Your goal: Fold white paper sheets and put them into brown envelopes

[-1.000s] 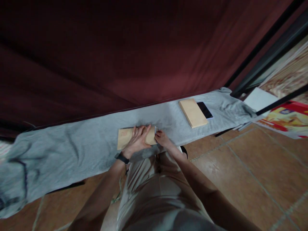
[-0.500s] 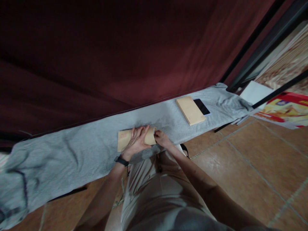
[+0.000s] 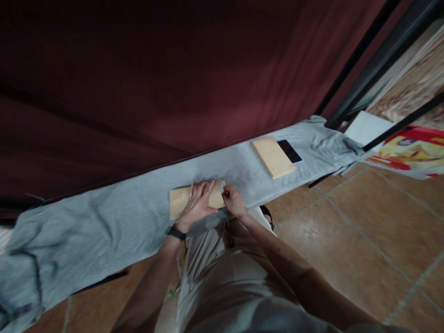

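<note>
A tan paper envelope (image 3: 178,201) with small red print at its left end lies on the grey cloth, roughly in front of my legs. My left hand (image 3: 198,203), a dark band at its wrist, rests flat across the envelope with fingers spread, pressing it to the cloth. At the envelope's right end, my right hand (image 3: 233,200) has its fingers pinched together on the edge. A small pale strip shows beside those fingertips; the rest of the grip is hidden.
A stack of tan envelopes (image 3: 273,157) sits further right on the cloth-covered bench (image 3: 132,199), touching or overlapping a dark phone (image 3: 289,151). A dark red curtain (image 3: 173,92) hangs behind. Black metal bars (image 3: 357,60) and a colourful printed box (image 3: 416,150) are at the right.
My right hand has shifted very slightly at the envelope's end, and a pale strip there shows a little more. My left hand stays in place. The view has tilted slightly.
</note>
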Motion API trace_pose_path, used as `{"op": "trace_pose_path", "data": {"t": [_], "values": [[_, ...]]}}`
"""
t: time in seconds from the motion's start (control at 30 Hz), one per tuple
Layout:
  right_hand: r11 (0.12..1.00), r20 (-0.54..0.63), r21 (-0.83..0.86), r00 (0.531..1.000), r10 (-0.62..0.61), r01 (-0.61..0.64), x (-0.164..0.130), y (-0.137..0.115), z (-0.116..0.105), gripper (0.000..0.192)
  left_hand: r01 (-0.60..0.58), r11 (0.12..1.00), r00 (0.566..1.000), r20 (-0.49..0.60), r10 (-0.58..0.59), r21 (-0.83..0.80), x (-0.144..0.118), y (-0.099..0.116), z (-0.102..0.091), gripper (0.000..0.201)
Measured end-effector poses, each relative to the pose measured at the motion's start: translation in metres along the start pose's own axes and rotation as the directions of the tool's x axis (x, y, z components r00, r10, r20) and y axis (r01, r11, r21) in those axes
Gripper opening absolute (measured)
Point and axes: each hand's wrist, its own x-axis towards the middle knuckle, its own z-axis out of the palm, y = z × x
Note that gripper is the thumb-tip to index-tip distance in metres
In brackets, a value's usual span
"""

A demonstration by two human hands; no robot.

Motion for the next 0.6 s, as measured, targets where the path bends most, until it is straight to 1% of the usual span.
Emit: {"op": "trace_pose_path", "data": {"t": [0.1, 0.17, 0.27, 0.33, 0.37, 0.4, 0.47, 0.57, 0.6], "values": [[0.998, -0.001, 0.068, 1.0, 0.006, -0.005, -0.001, -0.002, 0.0, 0.015, -0.001, 1.0, 1.0, -0.004, 0.001, -0.002, 0.0, 0.0, 0.0, 0.117], [0.991, -0.008, 0.131, 1.0, -0.004, 0.004, -0.003, -0.002, 0.0, 0.019, -0.003, 1.0, 1.0, -0.01, 0.003, -0.002, 0.0, 0.0, 0.0, 0.117], [0.978, -0.025, 0.207, 1.0, 0.006, -0.001, -0.004, -0.002, 0.001, 0.038, -0.012, 1.0, 1.0, -0.011, 0.012, 0.004, 0.0, 0.0, 0.001, 0.116], [0.975, -0.031, 0.221, 0.999, 0.036, -0.028, -0.002, 0.0, 0.002, 0.052, -0.021, 1.0, 1.0, -0.006, 0.021, 0.009, 0.0, 0.0, 0.0, 0.117], [0.976, -0.025, 0.213, 0.998, 0.054, -0.047, -0.001, 0.001, 0.002, 0.055, -0.026, 1.0, 1.0, -0.004, 0.026, 0.013, 0.0, 0.0, 0.0, 0.117], [0.978, -0.009, 0.199, 0.998, 0.07, -0.067, 0.001, 0.002, 0.002, 0.053, -0.032, 0.999, 0.999, -0.001, 0.032, 0.016, 0.0, 0.0, -0.001, 0.117], [0.981, 0.058, 0.166, 0.994, 0.088, -0.096, 0.006, 0.004, 0.002, 0.038, -0.043, 0.999, 0.999, 0.002, 0.043, 0.028, 0.0, 0.001, -0.004, 0.117], [0.984, 0.147, 0.144, 0.986, 0.083, -0.104, 0.01, 0.008, 0.001, 0.016, -0.057, 0.997, 0.998, 0.006, 0.057, 0.053, 0.0, 0.004, -0.009, 0.116], [0.985, 0.179, 0.143, 0.981, 0.073, -0.099, 0.011, 0.009, 0.001, 0.013, -0.062, 0.996, 0.998, 0.007, 0.062, 0.064, 0.0, 0.005, -0.011, 0.116]]}}
